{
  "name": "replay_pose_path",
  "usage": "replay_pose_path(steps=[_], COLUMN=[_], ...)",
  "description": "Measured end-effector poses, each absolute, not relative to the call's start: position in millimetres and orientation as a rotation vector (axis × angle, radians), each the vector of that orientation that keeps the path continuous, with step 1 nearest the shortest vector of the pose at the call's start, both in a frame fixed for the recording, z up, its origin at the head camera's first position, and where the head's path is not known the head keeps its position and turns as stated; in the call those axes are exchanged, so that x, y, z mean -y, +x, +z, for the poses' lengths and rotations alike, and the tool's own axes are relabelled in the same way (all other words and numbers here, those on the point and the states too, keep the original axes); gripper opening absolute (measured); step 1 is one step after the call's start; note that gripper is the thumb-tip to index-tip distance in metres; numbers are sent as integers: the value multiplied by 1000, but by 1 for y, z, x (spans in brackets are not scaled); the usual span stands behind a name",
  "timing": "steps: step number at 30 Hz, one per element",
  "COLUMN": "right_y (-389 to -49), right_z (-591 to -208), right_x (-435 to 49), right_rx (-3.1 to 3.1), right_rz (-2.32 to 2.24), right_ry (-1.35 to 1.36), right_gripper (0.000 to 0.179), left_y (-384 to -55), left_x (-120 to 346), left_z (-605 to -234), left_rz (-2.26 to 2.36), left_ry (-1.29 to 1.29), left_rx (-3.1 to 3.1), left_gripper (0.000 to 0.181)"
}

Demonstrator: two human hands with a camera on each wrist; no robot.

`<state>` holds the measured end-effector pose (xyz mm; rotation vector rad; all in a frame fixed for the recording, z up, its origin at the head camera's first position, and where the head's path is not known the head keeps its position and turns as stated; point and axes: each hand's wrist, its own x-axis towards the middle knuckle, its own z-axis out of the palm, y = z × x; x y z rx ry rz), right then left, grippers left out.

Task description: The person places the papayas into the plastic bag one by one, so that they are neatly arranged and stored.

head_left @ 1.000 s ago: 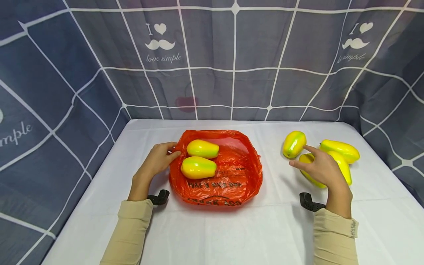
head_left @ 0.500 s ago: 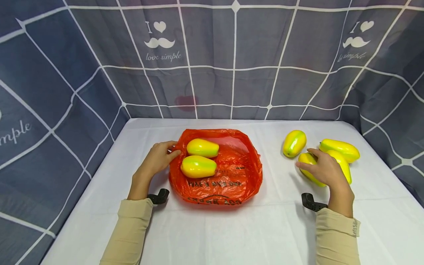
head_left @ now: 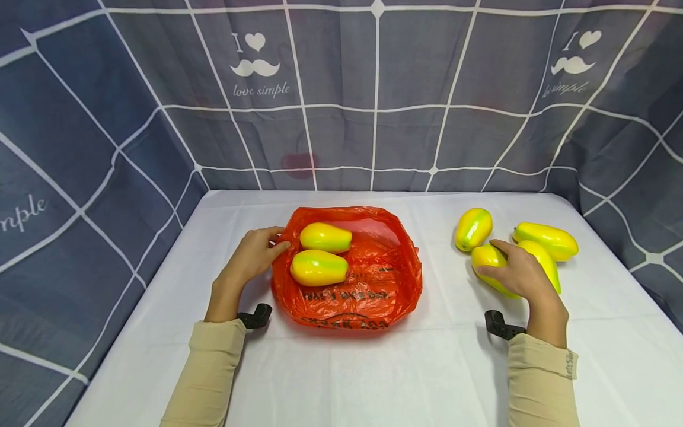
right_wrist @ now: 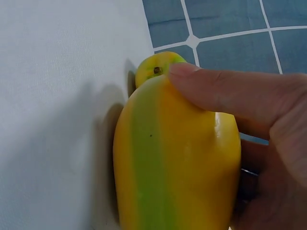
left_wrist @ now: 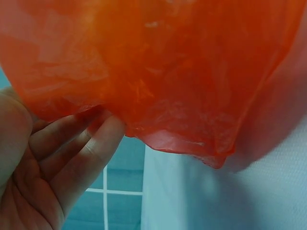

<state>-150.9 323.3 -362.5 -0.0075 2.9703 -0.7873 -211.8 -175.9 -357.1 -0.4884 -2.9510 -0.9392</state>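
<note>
Gripping a yellow-green fruit [right_wrist: 177, 153] on the right of the worktop [head_left: 373, 379]

The right hand [head_left: 520, 270] has thumb and fingers curled round this fruit; whether it is clear of the cloth, I cannot tell. Three more fruits [head_left: 473, 229] lie around it, one partly hidden behind the hand. Well apart, near the middle, an open red plastic bag [head_left: 373, 296] with dark printing holds two fruits [head_left: 318, 268] side by side; the left hand [head_left: 253, 252] pinches its left rim between thumb and fingers. White cloth [head_left: 331, 356], lightly creased, covers the worktop. Behind and at both sides hangs a grey-blue curtain [head_left: 341, 77] with white grid lines, moustache prints, "love simple" lettering and a faint reddish patch.
</note>
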Motion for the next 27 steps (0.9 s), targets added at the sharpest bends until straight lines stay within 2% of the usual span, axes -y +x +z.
replay_pose_path(steps=[27], right_y=[-153], right_z=[-360], right_x=[-322], right_rx=[-2909], right_rz=[-754], right_ry=[17], right_gripper=[83], left_y=[-213], left_x=[175], left_z=[-356], left_rz=[-953], left_ry=[-504], left_rx=[2938], left_gripper=[39])
